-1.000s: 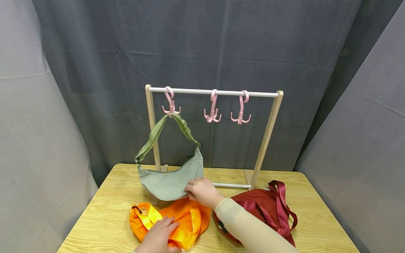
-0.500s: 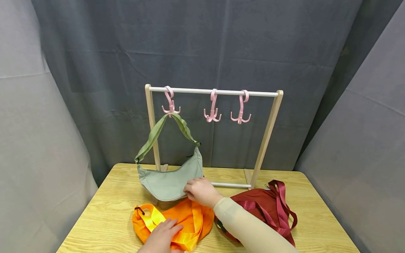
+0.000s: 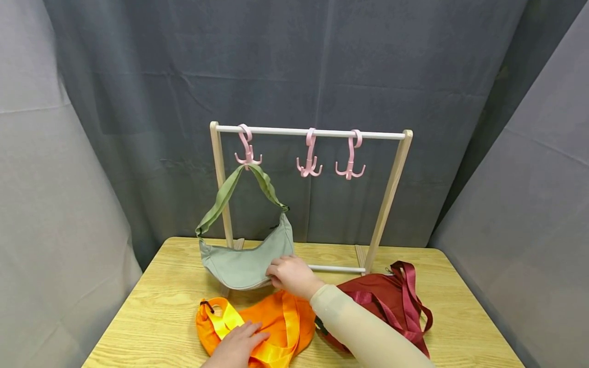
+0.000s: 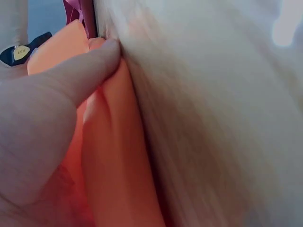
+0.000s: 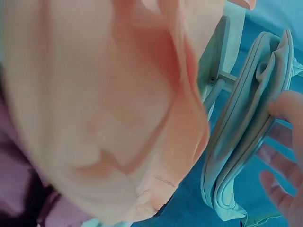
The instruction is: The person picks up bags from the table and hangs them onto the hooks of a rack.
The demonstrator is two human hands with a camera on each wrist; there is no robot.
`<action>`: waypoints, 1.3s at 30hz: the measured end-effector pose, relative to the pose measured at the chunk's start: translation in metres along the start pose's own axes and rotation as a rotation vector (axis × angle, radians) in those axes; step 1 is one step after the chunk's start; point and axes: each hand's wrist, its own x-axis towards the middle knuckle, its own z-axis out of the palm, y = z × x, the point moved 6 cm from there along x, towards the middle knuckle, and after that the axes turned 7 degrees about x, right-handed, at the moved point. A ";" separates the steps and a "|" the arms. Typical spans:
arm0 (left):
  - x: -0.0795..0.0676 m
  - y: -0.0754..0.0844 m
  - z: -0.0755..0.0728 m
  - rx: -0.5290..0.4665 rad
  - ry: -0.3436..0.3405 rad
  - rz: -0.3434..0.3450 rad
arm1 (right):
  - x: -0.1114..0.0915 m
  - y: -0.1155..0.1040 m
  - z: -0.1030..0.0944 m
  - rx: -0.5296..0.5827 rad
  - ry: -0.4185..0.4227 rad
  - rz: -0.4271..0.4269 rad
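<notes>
A pale green shoulder bag (image 3: 248,266) hangs by its olive strap (image 3: 223,197) from the leftmost pink hook (image 3: 249,153). My right hand (image 3: 291,276) is at the bag's lower right edge; in the right wrist view its fingertips (image 5: 279,101) touch the bag, with the other fingers loosely bent. Below lies an orange bag (image 3: 267,312) with yellow-orange straps, flat on the table. On it rests my left hand (image 3: 236,345), fingers spread and relaxed. The left wrist view shows the thumb (image 4: 102,61) lying along the orange fabric (image 4: 116,142).
A rack with a white top bar (image 3: 280,131) and wooden posts (image 3: 388,202) stands at the table's back. Two more pink hooks, a middle one (image 3: 309,156) and a right one (image 3: 350,156), hang from it. A dark red bag (image 3: 377,291) lies right, partly behind my right forearm.
My left hand and the orange bag have slid a little to the right, toward the red bag. My right hand stays almost in place; the green bag's right edge has shifted slightly left.
</notes>
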 end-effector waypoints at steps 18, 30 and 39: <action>0.000 0.001 0.005 -0.026 -0.002 0.037 | 0.001 -0.006 0.018 -0.039 -0.086 -0.017; 0.000 0.002 0.003 -0.009 -0.034 0.029 | -0.001 -0.009 0.025 -0.046 -0.107 -0.010; 0.001 0.001 0.006 -0.006 -0.048 0.022 | -0.002 -0.009 0.028 -0.040 -0.103 -0.010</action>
